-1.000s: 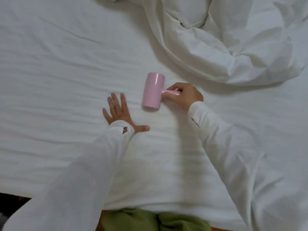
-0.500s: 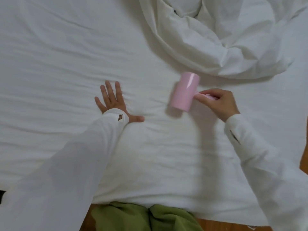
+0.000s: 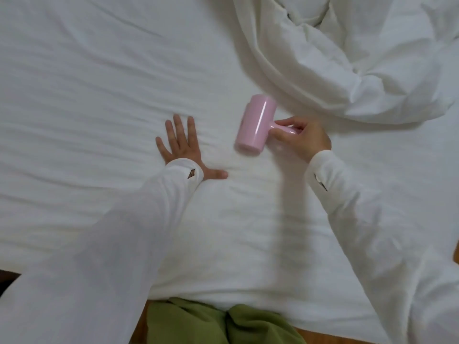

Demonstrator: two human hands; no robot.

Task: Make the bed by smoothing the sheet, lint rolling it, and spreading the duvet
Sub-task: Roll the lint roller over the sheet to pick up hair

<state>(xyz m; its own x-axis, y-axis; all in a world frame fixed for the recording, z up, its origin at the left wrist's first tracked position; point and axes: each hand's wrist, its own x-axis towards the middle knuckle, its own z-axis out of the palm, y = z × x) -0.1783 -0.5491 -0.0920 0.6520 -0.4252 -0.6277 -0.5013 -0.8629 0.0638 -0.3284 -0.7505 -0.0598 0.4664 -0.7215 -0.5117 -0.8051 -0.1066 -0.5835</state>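
A white sheet (image 3: 87, 100) with fine wrinkles covers the bed. My left hand (image 3: 181, 147) lies flat on it with fingers spread and thumb out to the right. Just right of that hand, a pink lint roller (image 3: 255, 125) rests its drum on the sheet. My right hand (image 3: 301, 139) grips the roller's short pink handle. A crumpled white duvet (image 3: 360, 60) is bunched at the upper right, its edge close behind the roller.
The near edge of the bed runs along the bottom, with my green trousers (image 3: 218, 324) against it. Wooden floor (image 3: 455, 254) shows at the right edge and below the sheet. Both arms wear white sleeves.
The roller swung right half a second ago and has now come back left, closer to my left hand. The left hand stays flat on the sheet.
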